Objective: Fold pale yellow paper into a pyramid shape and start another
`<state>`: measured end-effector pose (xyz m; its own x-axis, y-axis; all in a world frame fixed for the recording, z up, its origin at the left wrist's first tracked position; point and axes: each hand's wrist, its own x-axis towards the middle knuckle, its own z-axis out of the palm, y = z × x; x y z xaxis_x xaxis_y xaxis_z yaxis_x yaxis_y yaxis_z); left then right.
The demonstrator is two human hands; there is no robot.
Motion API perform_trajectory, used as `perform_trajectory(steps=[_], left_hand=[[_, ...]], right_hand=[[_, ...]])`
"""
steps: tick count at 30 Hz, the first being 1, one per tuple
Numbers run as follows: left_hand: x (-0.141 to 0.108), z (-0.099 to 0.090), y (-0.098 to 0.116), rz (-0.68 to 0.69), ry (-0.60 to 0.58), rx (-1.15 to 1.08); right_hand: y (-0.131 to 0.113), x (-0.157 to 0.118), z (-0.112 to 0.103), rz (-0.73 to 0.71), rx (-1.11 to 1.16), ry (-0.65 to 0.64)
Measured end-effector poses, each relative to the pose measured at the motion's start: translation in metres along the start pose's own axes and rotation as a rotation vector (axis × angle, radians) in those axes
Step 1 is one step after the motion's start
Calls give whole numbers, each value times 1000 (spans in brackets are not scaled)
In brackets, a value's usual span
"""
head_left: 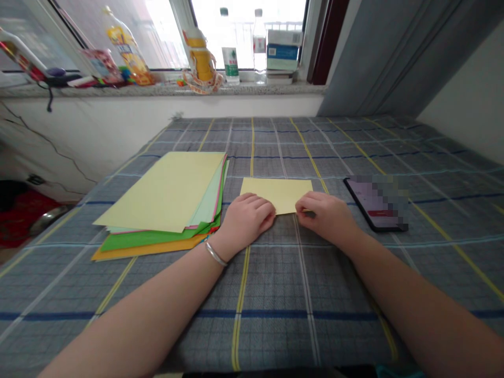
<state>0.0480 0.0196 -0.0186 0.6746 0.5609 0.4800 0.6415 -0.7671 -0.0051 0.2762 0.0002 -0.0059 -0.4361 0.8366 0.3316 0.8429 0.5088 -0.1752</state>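
Note:
A small rectangle of pale yellow paper (277,191) lies on the plaid cloth in front of me. My left hand (250,216), with a silver bangle at its wrist, has its fingers curled on the paper's near left corner. At the near right corner, my right hand (325,214) pinches the paper's edge between thumb and fingers. Both thumbs are partly hidden. Left of my hands sits a stack of coloured paper (165,191), pale yellow on top, with green, pink and orange sheets showing beneath.
A phone (376,205) lies on the plaid cloth (271,278) to the right. Beyond the cloth, a windowsill (157,90) carries bottles, a yellow cup (201,60), a tube (230,65) and boxes (282,52). A grey curtain (378,58) hangs at the right.

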Motion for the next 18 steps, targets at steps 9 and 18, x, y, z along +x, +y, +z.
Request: perform_trajectory(steps=[9,18], left_hand=[[-1,1,-5,-61,-10,-54],[-3,5,-4,-89,-16,-50]], right_hand=[[38,-9,-28,178,-25,74],[24,-6,-7,-61,76,126]])
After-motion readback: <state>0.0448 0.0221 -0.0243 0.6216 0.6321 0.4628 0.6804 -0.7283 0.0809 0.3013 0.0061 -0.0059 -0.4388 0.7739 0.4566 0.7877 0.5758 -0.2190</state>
